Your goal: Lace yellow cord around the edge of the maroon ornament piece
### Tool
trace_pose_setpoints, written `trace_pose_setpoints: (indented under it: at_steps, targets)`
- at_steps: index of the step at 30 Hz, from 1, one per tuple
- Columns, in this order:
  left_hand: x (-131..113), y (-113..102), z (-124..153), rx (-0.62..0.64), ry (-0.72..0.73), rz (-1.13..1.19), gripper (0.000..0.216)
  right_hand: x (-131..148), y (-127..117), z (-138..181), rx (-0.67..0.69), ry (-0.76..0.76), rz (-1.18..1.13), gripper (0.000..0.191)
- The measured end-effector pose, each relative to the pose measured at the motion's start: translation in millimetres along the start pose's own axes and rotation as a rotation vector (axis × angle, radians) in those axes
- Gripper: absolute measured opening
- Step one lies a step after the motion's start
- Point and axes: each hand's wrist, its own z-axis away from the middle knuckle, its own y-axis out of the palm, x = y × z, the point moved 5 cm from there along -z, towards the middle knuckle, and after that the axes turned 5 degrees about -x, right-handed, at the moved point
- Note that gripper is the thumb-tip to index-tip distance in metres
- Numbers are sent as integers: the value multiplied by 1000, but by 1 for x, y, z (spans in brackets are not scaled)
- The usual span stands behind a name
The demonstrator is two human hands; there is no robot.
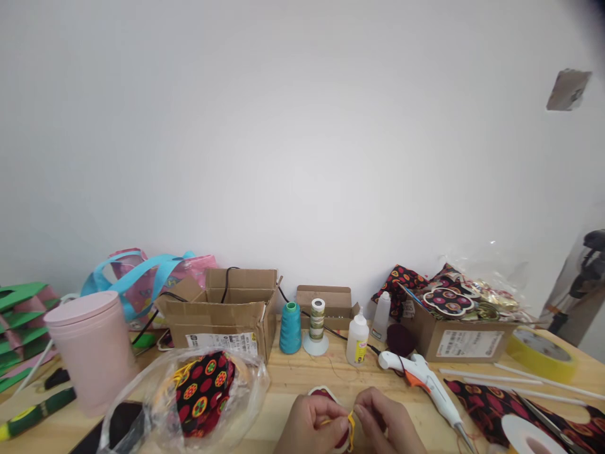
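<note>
At the bottom edge, my left hand [309, 424] and my right hand [385, 421] meet over a small dark red piece with a white rim [322, 394] lying on the wooden table [302, 377]. Between the fingertips of both hands is a short yellow cord [350, 421], pinched from each side. Both hands have their fingers closed. The lower parts of the hands are cut off by the frame.
A white glue gun [428, 380] lies right of my hands. Behind stand a glue bottle [358, 340], a teal thread cone [290, 328], cardboard boxes [222, 315], a pink tub [94, 350] and a plastic bag of patterned fabric [201, 391]. Yellow tape [541, 354] and scissors [551, 425] are right.
</note>
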Motion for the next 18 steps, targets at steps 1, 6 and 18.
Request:
trace_pose_setpoints:
  at_steps: [1,6,18]
  targets:
    - [0,-1,0,-8,7,10,32,1,0,0,-1,-2,-8,36]
    - [3,-2,-1,-17,-4,28,34,1,0,1,-3,-26,-29,37]
    - [-5,0,2,-50,-3,46,29,1,-1,0,-10,-12,-24,32]
